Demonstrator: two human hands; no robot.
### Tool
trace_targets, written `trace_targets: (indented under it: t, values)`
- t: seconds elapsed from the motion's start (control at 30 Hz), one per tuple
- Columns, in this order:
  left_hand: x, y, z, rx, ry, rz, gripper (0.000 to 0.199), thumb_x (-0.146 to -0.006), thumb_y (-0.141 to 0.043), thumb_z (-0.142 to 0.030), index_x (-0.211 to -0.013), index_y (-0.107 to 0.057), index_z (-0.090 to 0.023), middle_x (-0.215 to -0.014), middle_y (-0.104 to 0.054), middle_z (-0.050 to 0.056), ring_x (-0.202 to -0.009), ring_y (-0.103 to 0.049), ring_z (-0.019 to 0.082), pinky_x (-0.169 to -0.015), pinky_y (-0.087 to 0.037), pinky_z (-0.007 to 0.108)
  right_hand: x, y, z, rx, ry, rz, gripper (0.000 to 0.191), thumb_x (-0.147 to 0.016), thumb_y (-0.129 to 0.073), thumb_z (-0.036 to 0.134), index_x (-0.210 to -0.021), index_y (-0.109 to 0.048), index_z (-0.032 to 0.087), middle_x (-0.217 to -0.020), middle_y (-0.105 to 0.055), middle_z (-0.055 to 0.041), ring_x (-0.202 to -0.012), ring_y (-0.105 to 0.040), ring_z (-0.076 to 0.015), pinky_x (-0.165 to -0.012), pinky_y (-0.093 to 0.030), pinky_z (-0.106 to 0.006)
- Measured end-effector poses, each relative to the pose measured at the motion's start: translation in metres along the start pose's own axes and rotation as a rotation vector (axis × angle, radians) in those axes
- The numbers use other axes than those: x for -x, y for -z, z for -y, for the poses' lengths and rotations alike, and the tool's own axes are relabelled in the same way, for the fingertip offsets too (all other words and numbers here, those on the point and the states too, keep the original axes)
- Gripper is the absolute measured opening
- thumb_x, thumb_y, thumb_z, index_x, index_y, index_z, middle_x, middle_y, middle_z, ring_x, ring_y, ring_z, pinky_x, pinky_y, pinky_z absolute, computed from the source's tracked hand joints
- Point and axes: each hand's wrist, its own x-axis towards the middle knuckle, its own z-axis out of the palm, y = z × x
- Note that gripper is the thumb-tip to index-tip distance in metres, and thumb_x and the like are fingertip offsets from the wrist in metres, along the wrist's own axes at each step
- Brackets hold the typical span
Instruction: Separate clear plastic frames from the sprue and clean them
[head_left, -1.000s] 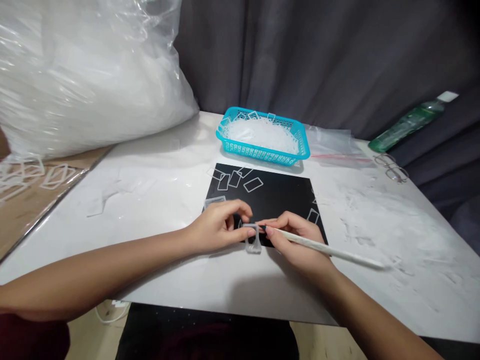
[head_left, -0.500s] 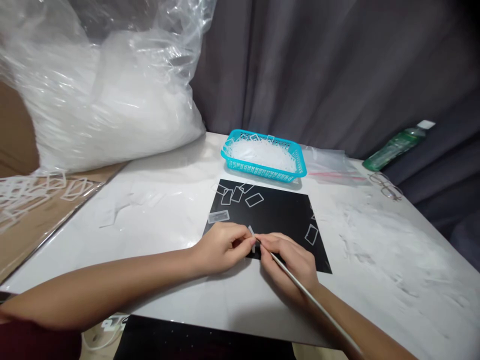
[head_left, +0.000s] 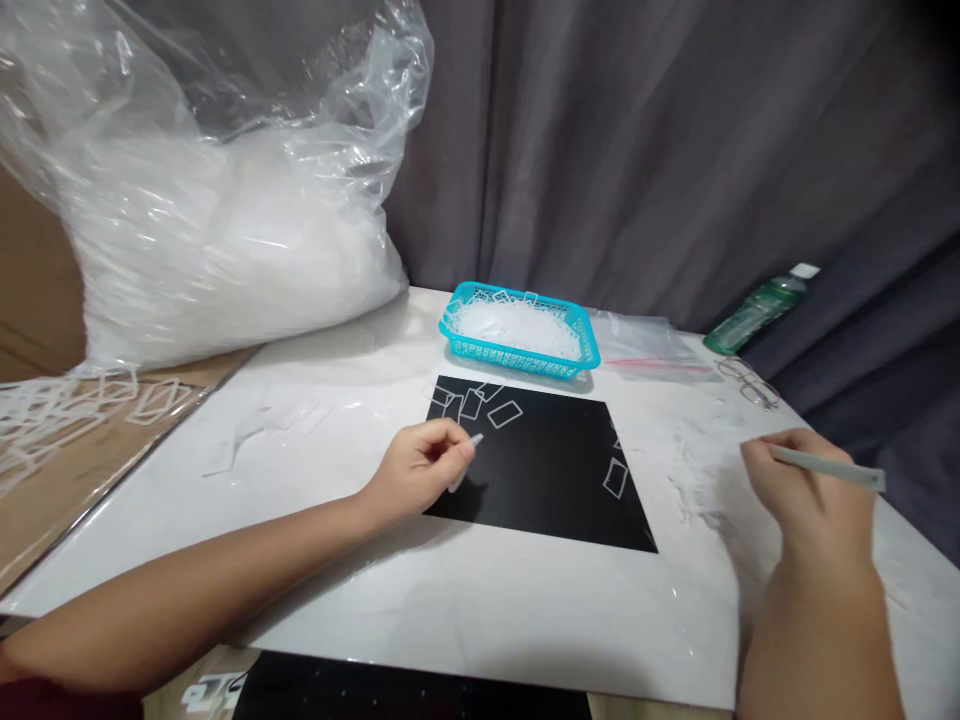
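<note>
Pale plastic piece | above black sheet, near left edge | left hand: thumb and fingertips pinched on it | probably light, slippery, bendable; best held by its rim | right hand: fingers closed on pale stick

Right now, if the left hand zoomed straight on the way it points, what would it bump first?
The left hand would likely cross above the black sheet, then meet the clear plastic bag beyond it. Its height is unclear, so it might brush the sheet first.
</note>
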Motion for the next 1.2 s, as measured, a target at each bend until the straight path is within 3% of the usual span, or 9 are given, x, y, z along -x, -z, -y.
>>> trace_targets:
  t: [0.1, 0.2, 0.27, 0.33, 0.4, 0.57, 0.83, 1.0, 1.2]
  values:
    - [-0.006, -0.004, 0.005, -0.130, 0.160, 0.207, 0.035, -0.089, -0.049, -0.044, -0.076, -0.063, -0.014, -0.061, -0.057, -0.001, -0.056, -0.052, 0.010, -0.055, -0.041, 0.022, -0.001, 0.001, -0.011, -0.016, 0.037, 0.032, 0.009, -0.069, -0.056, 0.032, -0.062, -0.054, 0.025, -0.061, -0.054, -0.0055, -0.060, -0.051, -0.0240, -0.059, -0.040, -0.040]
    - [-0.010, -0.003, 0.010, -0.262, 0.195, 0.297, 0.044, -0.094, -0.037, -0.047, -0.088, -0.068, -0.016, -0.063, -0.060, -0.001, -0.054, -0.052, 0.010, -0.054, -0.041, 0.022, 0.021, -0.013, 0.017, -0.226, 0.151, 0.052, 0.016, -0.067, -0.061, 0.038, -0.066, -0.059, 0.022, -0.072, -0.059, -0.0076, -0.077, -0.058, -0.0289, -0.068, -0.044, -0.043]
    - [-0.011, 0.000, 0.013, -0.369, 0.121, 0.295, 0.042, -0.096, -0.036, -0.043, -0.088, -0.067, -0.016, -0.066, -0.063, 0.000, -0.056, -0.054, 0.011, -0.055, -0.042, 0.023, 0.041, -0.027, 0.045, -0.399, 0.209, 0.221, 0.027, -0.072, -0.057, 0.048, -0.074, -0.062, 0.022, -0.078, -0.065, -0.0057, -0.073, -0.062, -0.0233, -0.064, -0.049, -0.037]
    - [-0.011, 0.004, 0.014, -0.511, -0.045, 0.324, 0.033, -0.096, -0.039, -0.036, -0.090, -0.066, -0.017, -0.076, -0.067, 0.002, -0.067, -0.059, 0.013, -0.062, -0.044, 0.025, 0.059, -0.043, 0.068, -0.757, 0.233, 0.590, 0.031, -0.073, -0.061, 0.051, -0.075, -0.061, 0.020, -0.093, -0.069, -0.0080, -0.078, -0.065, -0.0214, -0.066, -0.052, -0.035]
    - [-0.009, 0.006, 0.017, -0.664, -0.274, 0.401, 0.025, -0.094, -0.044, -0.029, -0.096, -0.066, -0.018, -0.088, -0.068, 0.005, -0.079, -0.061, 0.016, -0.070, -0.046, 0.028, 0.069, -0.057, 0.079, -0.849, 0.231, 0.704, 0.032, -0.072, -0.065, 0.050, -0.069, -0.061, 0.019, -0.092, -0.070, -0.0084, -0.080, -0.066, -0.0216, -0.069, -0.053, -0.034]
    - [-0.005, 0.009, 0.024, -0.787, -0.633, 0.589, 0.024, -0.091, -0.047, -0.020, -0.106, -0.067, -0.021, -0.100, -0.069, 0.006, -0.087, -0.060, 0.019, -0.076, -0.044, 0.032, 0.073, -0.065, 0.077, -0.806, 0.204, 0.455, 0.025, -0.072, -0.069, 0.044, -0.076, -0.065, 0.020, -0.093, -0.068, -0.0069, -0.087, -0.062, -0.0229, -0.075, -0.050, -0.035]
    - [-0.009, 0.014, 0.020, -0.766, -0.787, 0.641, 0.017, -0.086, -0.055, -0.028, -0.093, -0.070, -0.023, -0.078, -0.067, 0.004, -0.070, -0.057, 0.017, -0.065, -0.038, 0.033, 0.106, -0.052, 0.120, -0.755, 0.590, 1.207, 0.012, -0.077, -0.067, 0.029, -0.077, -0.073, 0.018, -0.089, -0.073, -0.0072, -0.079, -0.067, -0.0189, -0.067, -0.052, -0.029]
    - [-0.013, 0.015, 0.023, -0.758, -0.783, 0.657, 0.023, -0.084, -0.056, -0.027, -0.105, -0.068, -0.024, -0.074, -0.064, 0.004, -0.068, -0.055, 0.017, -0.063, -0.037, 0.032, 0.099, -0.063, 0.129, -0.699, 0.579, 1.306, 0.015, -0.077, -0.068, 0.029, -0.078, -0.075, 0.016, -0.064, -0.069, -0.0025, -0.053, -0.059, -0.0118, -0.044, -0.042, -0.021]
    - [-0.015, 0.015, 0.025, -0.764, -0.756, 0.683, 0.026, -0.084, -0.056, -0.028, -0.107, -0.067, -0.024, -0.072, -0.063, 0.004, -0.066, -0.053, 0.017, -0.062, -0.036, 0.032, 0.097, -0.066, 0.129, -0.679, 0.625, 1.302, 0.012, -0.075, -0.069, 0.028, -0.078, -0.076, 0.020, -0.079, -0.075, -0.0041, -0.070, -0.068, -0.0180, -0.059, -0.052, -0.026]
